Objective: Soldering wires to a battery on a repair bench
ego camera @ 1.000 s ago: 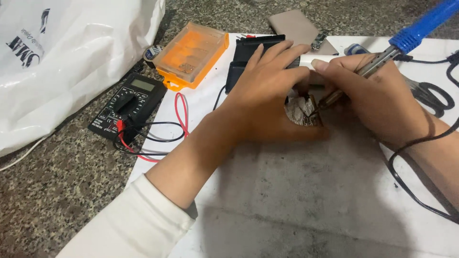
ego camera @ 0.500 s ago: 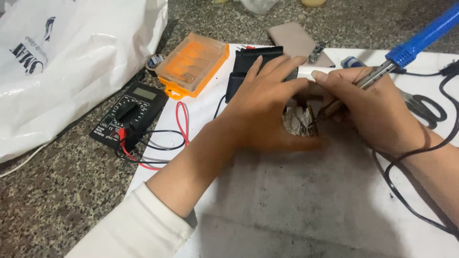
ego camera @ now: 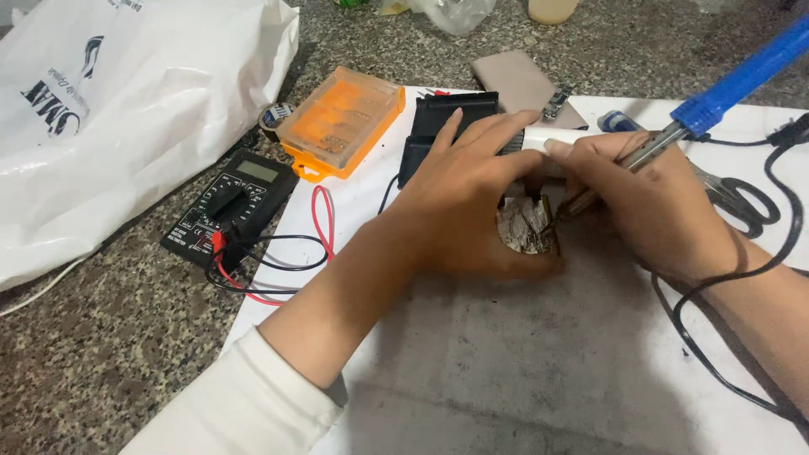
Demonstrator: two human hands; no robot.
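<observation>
Fingers of my left hand (ego camera: pixel 472 198) lie spread and flat, pressing down on a small crumpled, silvery-grey round piece (ego camera: pixel 524 226) that sits on the white paper sheet (ego camera: pixel 522 371) between both hands; my right hand (ego camera: pixel 653 202) is curled tight around the metal shaft of a blue-handled soldering iron (ego camera: pixel 725 88), tip touching that piece.

Sweeping from the left: a glossy white plastic bag (ego camera: pixel 126 118) slumps, wrinkled, on the speckled granite counter (ego camera: pixel 93 371). Beside it lies a black rectangular multimeter (ego camera: pixel 232 206) with red and black leads (ego camera: pixel 278 257) looping loosely onto the paper. Next comes a translucent orange plastic box (ego camera: pixel 341 118), hard-edged and ribbed, then a black matte block (ego camera: pixel 447 122) partly under my left fingertips. Behind sits a dull tan flat pad (ego camera: pixel 518 80). On the far right, a thin black cord (ego camera: pixel 733 278) curls round my right wrist, with black-handled scissors (ego camera: pixel 742 198) beyond (mostly hidden by the hand).

My worry: the tip, which I take to be hot, works right beside my left thumb, so a small slip could burn skin or scorch the paper. The cord draped over my wrist could tug the iron off its mark. The foil-like piece looks light and springy; if my left hand eases, I judge it would skate.
</observation>
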